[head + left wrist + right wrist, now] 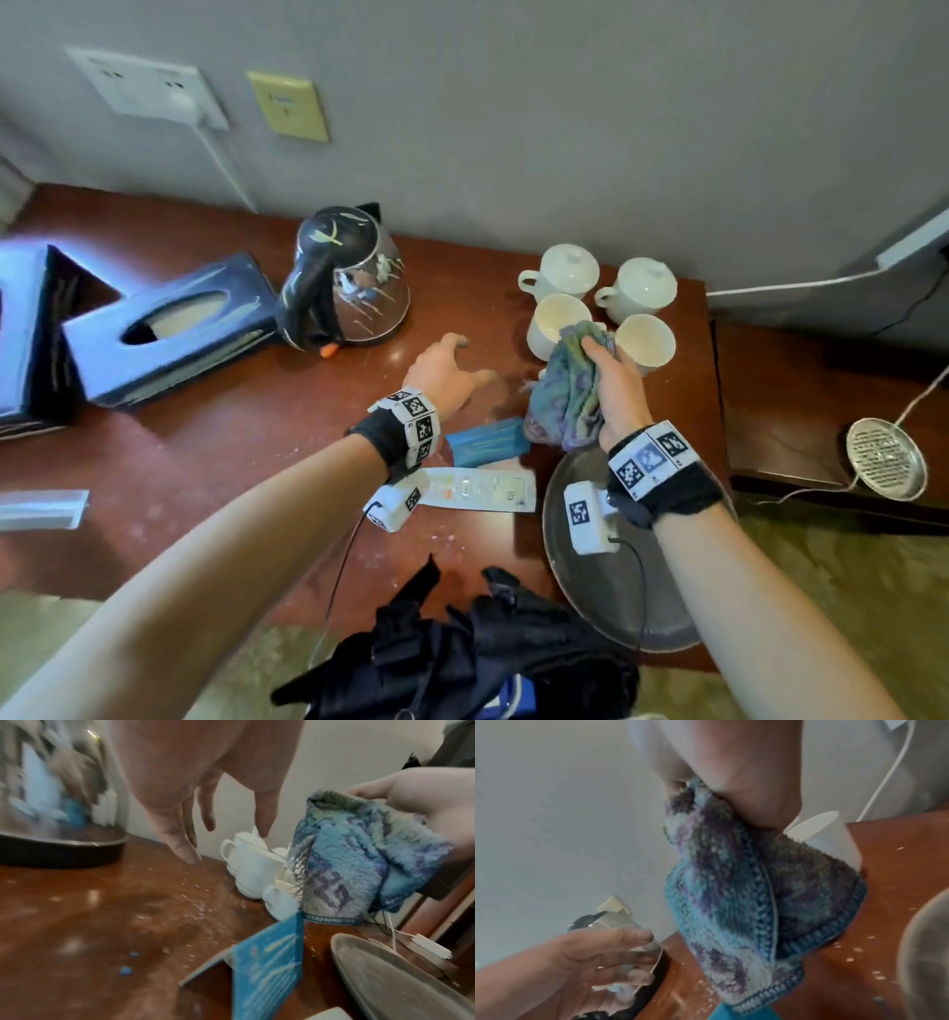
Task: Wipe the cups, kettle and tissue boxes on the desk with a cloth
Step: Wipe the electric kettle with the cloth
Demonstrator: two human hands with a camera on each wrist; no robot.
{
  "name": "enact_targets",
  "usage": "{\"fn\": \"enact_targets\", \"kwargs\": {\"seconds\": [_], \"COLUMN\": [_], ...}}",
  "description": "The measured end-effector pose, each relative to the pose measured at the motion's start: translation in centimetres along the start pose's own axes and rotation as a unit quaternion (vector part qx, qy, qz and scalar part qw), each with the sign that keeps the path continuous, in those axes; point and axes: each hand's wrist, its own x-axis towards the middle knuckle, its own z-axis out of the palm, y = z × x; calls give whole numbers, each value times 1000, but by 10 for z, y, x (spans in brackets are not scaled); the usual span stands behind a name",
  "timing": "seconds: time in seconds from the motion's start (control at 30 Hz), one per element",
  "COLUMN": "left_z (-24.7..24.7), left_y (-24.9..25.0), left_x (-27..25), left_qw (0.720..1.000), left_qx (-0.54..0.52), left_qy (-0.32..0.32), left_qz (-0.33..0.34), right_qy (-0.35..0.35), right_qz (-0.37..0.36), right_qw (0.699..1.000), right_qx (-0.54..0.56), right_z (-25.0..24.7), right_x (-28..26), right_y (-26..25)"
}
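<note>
A reddish-brown wooden desk [215, 462], speckled with pale crumbs, is sitting against a grey wall carrying two socket plates at about eleven o'clock. Going left to right across the desk: two dark blue tissue boxes [169, 329] are lying at nine o'clock, touching each other; one shiny steel kettle [349, 280] with a black handle is standing just beside them at eleven o'clock; four white cups [598, 303] are clustering at one o'clock, the two rear ones lidded, the two front ones open. The left hand [444, 372] is hovering over bare wood between the kettle and the cups, its fingers loosely spread, pointing downward and holding nothing. The right hand [619, 383] is hanging just in front of the cups, its fingers and thumb pinching a bunched blue-and-purple cloth [565, 395], which is dangling above the desk. Nearer the person, one small blue box [488, 442], one white remote control [482, 488] and one round grey tray [575, 565] are resting around six o'clock, beside a black bag [462, 658].
</note>
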Motion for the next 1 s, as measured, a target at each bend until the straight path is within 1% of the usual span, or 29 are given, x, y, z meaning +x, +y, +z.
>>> {"fn": "enact_targets", "kwargs": {"seconds": [0.1, 0.17, 0.33, 0.4, 0.47, 0.5, 0.63, 0.73, 0.9, 1.0], "left_z": [-41, -69, -129, -148, -163, -168, -178, -178, -181, -185], "left_y": [-21, -36, -65, -71, -74, -74, -66, -60, -61, -65], "left_x": [-10, -18, -35, -36, -31, -27, -7, 10, 27, 26], "left_qw": [999, 997, 989, 981, 976, 976, 986, 991, 994, 994], "left_qx": [1, -3, 0, 10, 18, 24, 55, 52, 54, 75], "left_qy": [43, 70, 150, 195, 218, 215, 156, 121, 98, 80], "left_qz": [-12, -17, -6, 3, 11, 14, 8, 2, 12, 17], "right_qy": [-10, -13, -33, -45, -45, -40, -32, -26, 19, 26], "right_qz": [-1, -10, -11, -13, -18, -26, -43, -33, -35, -55], "right_qw": [1000, 1000, 998, 997, 997, 997, 997, 998, 998, 996], "right_qx": [7, -9, -48, -54, -60, -63, -60, -52, -52, -57], "right_z": [37, 61, 111, 127, 140, 146, 158, 156, 142, 134], "right_x": [-5, -9, -17, -20, -22, -23, -25, -26, -25, -27], "right_y": [-4, -2, 5, 5, 4, 3, 2, 2, 2, 1]}}
